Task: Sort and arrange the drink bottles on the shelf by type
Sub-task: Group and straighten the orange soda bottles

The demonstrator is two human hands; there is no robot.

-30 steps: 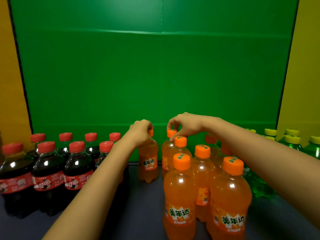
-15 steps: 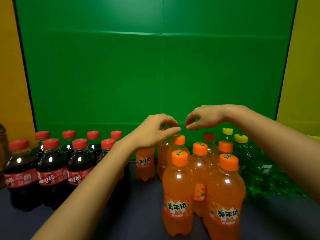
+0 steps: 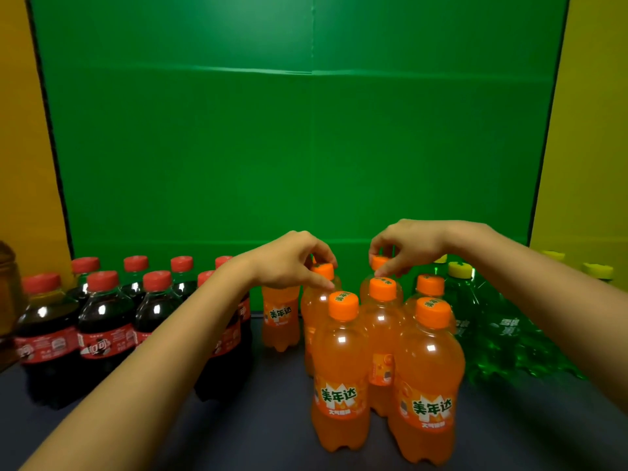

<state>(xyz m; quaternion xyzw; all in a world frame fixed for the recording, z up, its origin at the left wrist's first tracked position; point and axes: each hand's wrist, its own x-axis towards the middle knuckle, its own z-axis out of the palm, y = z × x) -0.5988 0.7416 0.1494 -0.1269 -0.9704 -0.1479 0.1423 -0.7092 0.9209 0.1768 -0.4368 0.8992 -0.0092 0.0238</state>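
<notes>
Several orange soda bottles (image 3: 341,368) with orange caps stand clustered in the middle of the dark shelf (image 3: 272,419). One more orange bottle (image 3: 280,317) stands apart, just left of the cluster. My left hand (image 3: 292,260) pinches the cap of a back-left orange bottle (image 3: 323,270) in the cluster. My right hand (image 3: 407,243) pinches the cap of a back orange bottle (image 3: 379,262). Cola bottles (image 3: 102,334) with red caps fill the left side. Green bottles (image 3: 489,328) with yellow caps stand on the right.
A green panel (image 3: 306,147) closes the back of the shelf and yellow walls (image 3: 594,130) flank it. A brownish bottle (image 3: 6,287) shows at the far left edge. Bare dark shelf lies in front between the cola and orange groups.
Both hands let go of the rearmost orange bottles, lifted, then came down on the caps of two other orange bottles in the cluster. The view shifted slightly.
</notes>
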